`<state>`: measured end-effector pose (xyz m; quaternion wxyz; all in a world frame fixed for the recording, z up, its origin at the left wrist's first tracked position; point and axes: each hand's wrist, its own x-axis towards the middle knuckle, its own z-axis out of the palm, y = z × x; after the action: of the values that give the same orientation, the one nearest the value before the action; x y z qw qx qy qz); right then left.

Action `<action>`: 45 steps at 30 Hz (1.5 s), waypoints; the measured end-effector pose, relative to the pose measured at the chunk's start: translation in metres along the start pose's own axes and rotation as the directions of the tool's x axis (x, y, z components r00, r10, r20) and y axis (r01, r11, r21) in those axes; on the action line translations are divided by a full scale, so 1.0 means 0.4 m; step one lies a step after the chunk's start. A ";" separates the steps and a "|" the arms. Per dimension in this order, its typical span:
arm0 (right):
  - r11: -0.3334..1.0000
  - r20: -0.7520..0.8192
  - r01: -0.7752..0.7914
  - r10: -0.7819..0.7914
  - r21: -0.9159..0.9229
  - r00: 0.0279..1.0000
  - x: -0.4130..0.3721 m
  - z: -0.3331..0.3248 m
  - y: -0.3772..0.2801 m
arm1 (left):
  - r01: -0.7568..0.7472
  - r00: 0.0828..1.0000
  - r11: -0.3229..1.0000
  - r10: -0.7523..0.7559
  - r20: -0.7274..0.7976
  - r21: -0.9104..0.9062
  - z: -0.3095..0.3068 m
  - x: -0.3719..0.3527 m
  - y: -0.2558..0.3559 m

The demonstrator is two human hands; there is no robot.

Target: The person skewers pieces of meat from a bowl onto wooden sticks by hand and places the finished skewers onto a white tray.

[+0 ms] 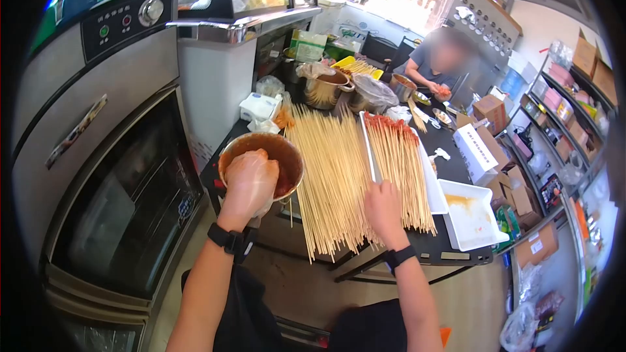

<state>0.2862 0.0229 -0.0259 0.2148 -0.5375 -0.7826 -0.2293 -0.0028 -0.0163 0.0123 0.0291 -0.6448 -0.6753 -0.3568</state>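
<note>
My left hand (251,179), in a clear plastic glove, is inside a round pot (295,152) with red-brown sauce; its fingertips and anything they hold are hidden. Beside it, a wide pile of wooden skewers (329,176) lies on the black table (456,241). My right hand (383,207) is bare, with fingers curled over the lower skewer ends between the two piles; what it grips is too small to make out. To its right, skewers with red food (394,129) at their far ends lie on a white tray (435,192).
An empty-looking white tray (486,225) with yellow residue sits at the table's right corner. Behind stand a large pot (324,94) and a plastic-covered pot (373,94). Another person (437,58) sits across. Left is an oven (124,202); shelves (554,124) stand right.
</note>
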 end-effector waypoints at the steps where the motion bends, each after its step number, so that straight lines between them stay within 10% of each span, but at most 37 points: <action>1: 0.997 -0.021 0.052 -0.051 0.049 0.998 -0.005 -0.014 -0.032 | 0.018 1.000 1.000 -0.018 0.008 0.004 -0.004 -0.002 -0.003; 3: 0.986 -0.039 0.115 -0.111 0.117 0.993 -0.006 -0.024 -0.078 | -0.171 0.928 0.979 0.124 0.351 0.108 -0.024 0.004 -0.001; 4: 0.986 -0.008 0.141 -0.141 0.085 0.990 -0.002 -0.026 -0.097 | 0.027 0.879 0.998 -0.047 0.474 0.049 -0.038 0.013 0.015; 8: 0.995 0.164 0.025 -0.041 0.098 0.986 -0.016 0.052 -0.146 | -0.239 0.829 0.970 0.222 0.514 -0.034 -0.051 -0.009 -0.005; 18: 0.959 0.222 -0.245 0.210 0.144 0.952 -0.004 0.045 -0.158 | -0.020 0.786 0.996 0.069 0.614 -0.086 -0.016 0.008 -0.040; 24: 0.910 0.125 -0.331 0.309 0.248 0.943 -0.024 -0.043 -0.137 | -0.160 0.669 0.983 0.041 0.742 0.090 0.021 0.091 -0.056; 28: 0.792 0.109 -0.375 0.371 0.482 0.922 -0.088 -0.116 -0.135 | -0.107 0.805 0.983 -0.002 0.593 0.149 0.052 0.128 -0.091; 37: 0.595 0.385 -0.592 0.451 0.543 0.805 -0.200 -0.167 -0.167 | -0.068 0.757 0.971 -0.101 0.646 0.231 0.037 0.213 -0.136; 41: 0.453 0.311 -0.494 0.420 0.742 0.852 -0.211 -0.131 -0.149 | 0.141 0.835 0.981 -0.044 0.548 -0.136 -0.015 0.193 -0.120; 45: 0.408 0.325 -0.537 0.481 0.738 0.814 -0.181 -0.159 -0.165 | 0.495 0.848 0.614 -0.186 0.497 -0.615 -0.050 0.135 -0.081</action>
<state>0.2538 -0.0892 -0.0255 0.4684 -0.5983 -0.6032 0.2426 -0.0491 0.0221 0.0400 -0.4300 -0.5158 -0.5825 -0.4581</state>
